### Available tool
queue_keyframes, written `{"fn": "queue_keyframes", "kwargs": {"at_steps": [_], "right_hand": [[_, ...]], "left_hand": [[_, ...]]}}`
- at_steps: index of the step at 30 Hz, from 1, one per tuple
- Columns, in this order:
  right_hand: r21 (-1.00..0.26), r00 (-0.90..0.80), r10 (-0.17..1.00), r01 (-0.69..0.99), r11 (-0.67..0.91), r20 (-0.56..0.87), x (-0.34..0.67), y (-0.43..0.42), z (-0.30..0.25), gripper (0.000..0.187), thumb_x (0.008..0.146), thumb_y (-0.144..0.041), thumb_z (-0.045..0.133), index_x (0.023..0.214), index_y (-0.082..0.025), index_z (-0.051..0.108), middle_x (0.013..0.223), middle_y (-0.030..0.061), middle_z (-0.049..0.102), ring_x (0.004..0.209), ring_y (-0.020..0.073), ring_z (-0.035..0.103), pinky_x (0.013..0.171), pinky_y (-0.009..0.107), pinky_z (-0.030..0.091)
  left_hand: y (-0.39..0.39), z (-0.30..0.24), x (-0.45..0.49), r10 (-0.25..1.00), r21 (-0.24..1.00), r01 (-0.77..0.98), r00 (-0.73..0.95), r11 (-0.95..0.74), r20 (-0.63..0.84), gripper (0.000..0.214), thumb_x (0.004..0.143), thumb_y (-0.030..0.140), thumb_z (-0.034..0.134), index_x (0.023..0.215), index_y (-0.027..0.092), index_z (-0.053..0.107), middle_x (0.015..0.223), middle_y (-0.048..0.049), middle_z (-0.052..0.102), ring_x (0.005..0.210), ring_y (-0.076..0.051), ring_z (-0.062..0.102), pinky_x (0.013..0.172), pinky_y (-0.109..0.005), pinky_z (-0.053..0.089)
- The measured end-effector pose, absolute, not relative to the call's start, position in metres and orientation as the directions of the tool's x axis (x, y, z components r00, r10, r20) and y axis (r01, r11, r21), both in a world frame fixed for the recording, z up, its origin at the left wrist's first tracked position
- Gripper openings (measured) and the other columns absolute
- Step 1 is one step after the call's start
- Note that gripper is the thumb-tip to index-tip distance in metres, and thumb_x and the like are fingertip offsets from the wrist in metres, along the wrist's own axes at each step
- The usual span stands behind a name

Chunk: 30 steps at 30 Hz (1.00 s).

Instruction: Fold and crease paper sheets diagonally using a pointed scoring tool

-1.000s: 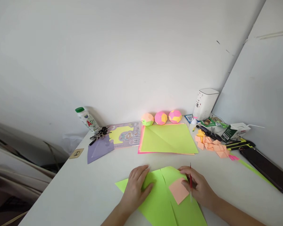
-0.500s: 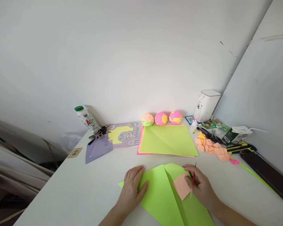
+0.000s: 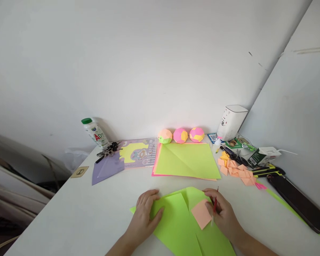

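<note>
A lime-green paper sheet [image 3: 180, 224], folded along a crease, lies on the white table [image 3: 85, 213] in front of me. My left hand [image 3: 145, 213] rests on its left part, fingers curled at the paper's edge. My right hand [image 3: 222, 215] grips a thin red pen [image 3: 214, 208] and presses on a small orange paper square [image 3: 202, 212] lying on the green sheet.
Behind lie a stack of green and pink sheets [image 3: 186, 160], three paper balls [image 3: 180, 135], a pile of orange paper squares [image 3: 236, 167], a purple sheet [image 3: 106, 169], keys [image 3: 106, 151], a bottle [image 3: 93, 131], a white box [image 3: 230, 122] and a dark phone [image 3: 300, 202].
The green sheet shifted a little under my hands and its fold moved. My left hand's fingers curled onto the paper's edge. My right hand stayed on the orange square.
</note>
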State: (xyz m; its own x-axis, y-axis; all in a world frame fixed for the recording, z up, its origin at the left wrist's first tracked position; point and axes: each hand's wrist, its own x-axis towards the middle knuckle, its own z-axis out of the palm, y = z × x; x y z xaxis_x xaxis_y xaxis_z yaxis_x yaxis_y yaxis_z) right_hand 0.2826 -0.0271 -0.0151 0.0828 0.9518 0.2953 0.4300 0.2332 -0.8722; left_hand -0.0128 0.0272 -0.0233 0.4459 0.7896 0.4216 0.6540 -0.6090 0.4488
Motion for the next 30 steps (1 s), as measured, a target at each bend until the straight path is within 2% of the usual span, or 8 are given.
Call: {"fn": "queue_keyframes", "kwargs": {"at_steps": [5, 10, 14, 18, 24, 30], "right_hand": [[-0.872, 0.123, 0.955, 0.453, 0.187, 0.269, 0.284, -0.027, -0.016, 0.018, 0.088, -0.031, 0.050, 0.103, -0.024, 0.057, 0.111, 0.0080, 0.062, 0.098, 0.0194, 0.061, 0.079, 0.028, 0.053], [-0.873, 0.156, 0.956, 0.464, 0.152, 0.249, 0.284, -0.026, -0.014, 0.020, 0.087, -0.033, 0.049, 0.103, -0.023, 0.057, 0.097, 0.0055, 0.064, 0.069, 0.0149, 0.059, 0.063, 0.026, 0.051], [-0.886, 0.199, 0.951, 0.446, 0.126, 0.235, 0.283, -0.025, -0.011, 0.021, 0.086, -0.035, 0.051, 0.101, -0.022, 0.057, 0.080, 0.0022, 0.061, 0.058, 0.0130, 0.052, 0.056, 0.025, 0.048], [-0.903, 0.226, 0.952, 0.420, 0.095, 0.206, 0.282, -0.026, -0.011, 0.021, 0.085, -0.035, 0.052, 0.100, -0.021, 0.058, 0.075, 0.0010, 0.058, 0.058, 0.0133, 0.051, 0.055, 0.024, 0.046], [-0.907, 0.218, 0.960, 0.415, 0.074, 0.178, 0.285, -0.027, -0.015, 0.022, 0.085, -0.036, 0.052, 0.100, -0.022, 0.058, 0.073, 0.0001, 0.055, 0.059, 0.0137, 0.049, 0.056, 0.025, 0.045], [-0.923, 0.205, 0.969, 0.382, 0.047, 0.134, 0.286, -0.027, -0.019, 0.025, 0.085, -0.038, 0.052, 0.103, -0.022, 0.057, 0.083, 0.0030, 0.060, 0.066, 0.0152, 0.053, 0.060, 0.025, 0.047]], "left_hand": [[0.024, -0.020, -0.014, 0.800, 0.540, 0.590, 0.434, -0.600, 0.415, 0.015, 0.083, 0.013, 0.042, 0.093, 0.023, 0.043, 0.117, -0.0094, 0.054, 0.112, -0.023, 0.050, 0.089, -0.041, 0.048], [0.022, -0.014, -0.017, 0.776, 0.610, 0.482, 0.426, -0.629, 0.465, 0.017, 0.078, 0.008, 0.037, 0.085, 0.024, 0.039, 0.108, -0.0074, 0.055, 0.106, -0.022, 0.051, 0.085, -0.040, 0.047], [0.023, -0.012, -0.020, 0.750, 0.660, 0.364, 0.399, -0.658, 0.528, 0.012, 0.084, 0.012, 0.034, 0.082, 0.023, 0.037, 0.102, -0.0067, 0.054, 0.101, -0.023, 0.049, 0.081, -0.040, 0.045], [0.026, -0.016, -0.022, 0.756, 0.724, 0.250, 0.362, -0.643, 0.546, 0.012, 0.091, 0.018, 0.032, 0.080, 0.022, 0.033, 0.094, -0.0058, 0.050, 0.091, -0.022, 0.048, 0.075, -0.037, 0.042], [0.025, -0.023, -0.023, 0.765, 0.775, 0.159, 0.367, -0.612, 0.529, 0.014, 0.095, 0.024, 0.030, 0.080, 0.022, 0.032, 0.085, -0.0044, 0.046, 0.084, -0.021, 0.045, 0.071, -0.035, 0.037], [0.025, -0.025, -0.022, 0.774, 0.789, 0.143, 0.362, -0.598, 0.520, 0.016, 0.095, 0.025, 0.030, 0.080, 0.022, 0.031, 0.081, -0.0031, 0.043, 0.079, -0.020, 0.042, 0.068, -0.033, 0.033]]}}
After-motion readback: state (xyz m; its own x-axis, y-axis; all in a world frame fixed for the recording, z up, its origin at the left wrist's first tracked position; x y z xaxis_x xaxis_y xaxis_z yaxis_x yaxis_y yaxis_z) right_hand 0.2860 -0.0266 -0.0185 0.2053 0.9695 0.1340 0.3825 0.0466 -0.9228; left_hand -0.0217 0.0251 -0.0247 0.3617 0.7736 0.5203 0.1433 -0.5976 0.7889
